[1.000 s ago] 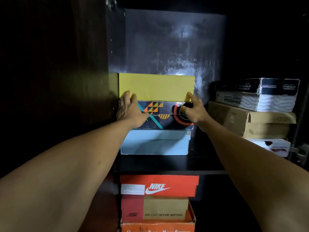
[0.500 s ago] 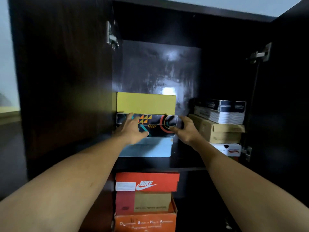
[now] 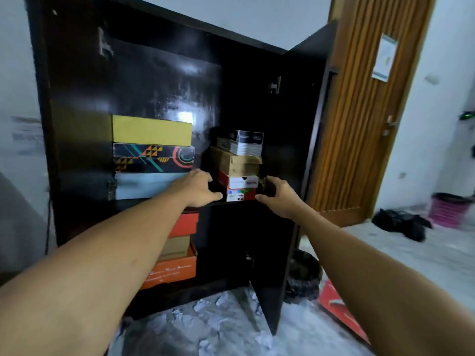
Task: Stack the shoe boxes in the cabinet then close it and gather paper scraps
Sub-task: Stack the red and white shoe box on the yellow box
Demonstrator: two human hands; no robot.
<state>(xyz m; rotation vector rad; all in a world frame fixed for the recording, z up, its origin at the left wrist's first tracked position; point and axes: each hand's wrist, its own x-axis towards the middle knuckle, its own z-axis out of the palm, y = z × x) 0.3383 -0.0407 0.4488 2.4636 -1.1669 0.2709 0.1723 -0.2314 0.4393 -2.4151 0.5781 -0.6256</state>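
The dark cabinet (image 3: 77, 98) stands open. On its upper shelf the left stack holds a yellow box (image 3: 151, 131), a patterned black box (image 3: 154, 158) and a light blue box (image 3: 144, 186). The right stack holds a black-and-white box (image 3: 241, 142), a brown cardboard box (image 3: 239, 163) and a red-and-white box (image 3: 241, 187) at the bottom. My left hand (image 3: 198, 188) reaches to the left end of that bottom box with fingers loose. My right hand (image 3: 276, 196) is at its right end, fingers slightly bent. Whether they touch it is blurred. Crumpled paper scraps (image 3: 205, 307) lie on the floor.
Orange and brown boxes (image 3: 177, 268) fill the lower left shelf. The right cabinet door (image 3: 305, 124) hangs open towards a wooden room door (image 3: 359, 111). On the floor lie a dark basket (image 3: 305, 276), a red box lid (image 3: 336, 309), a black heap (image 3: 401, 222) and a pink bin (image 3: 448, 209).
Both hands left the patterned black box in the left stack and moved right and down to the bottom box of the right stack. The view pulled back and turned right.
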